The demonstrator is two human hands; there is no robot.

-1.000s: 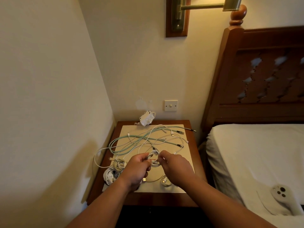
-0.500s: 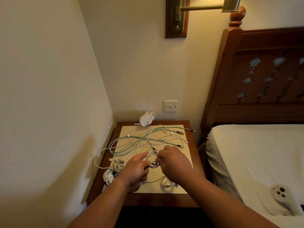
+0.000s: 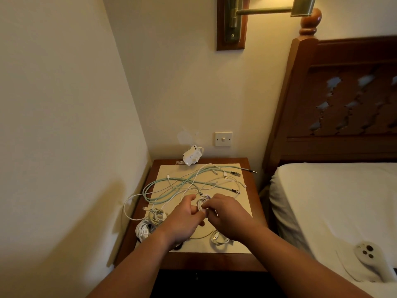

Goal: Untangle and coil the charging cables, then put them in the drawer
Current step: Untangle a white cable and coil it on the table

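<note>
A tangle of mint-green and white charging cables (image 3: 193, 181) is spread over the back half of a cream mat (image 3: 242, 208) on the wooden nightstand. My left hand (image 3: 183, 220) and my right hand (image 3: 228, 218) meet over the mat's middle, both pinching a small white cable coil (image 3: 203, 201) held between them. Three finished coils lie near the front: a beige one (image 3: 156, 217), a white one (image 3: 142, 230) at the left edge, and a small white one (image 3: 218, 237) under my right wrist. The drawer front below the tabletop is dark and mostly hidden.
A white power adapter (image 3: 192, 157) leans on the wall at the nightstand's (image 3: 256, 203) back. A cable loop hangs over the left edge beside the wall. The bed (image 3: 333, 201) stands close on the right, with a white controller (image 3: 367, 255) on it.
Both hands have kept working the small white coil, drawing slightly closer together; the coil now sits tighter between the fingers. The other cables have not moved.
</note>
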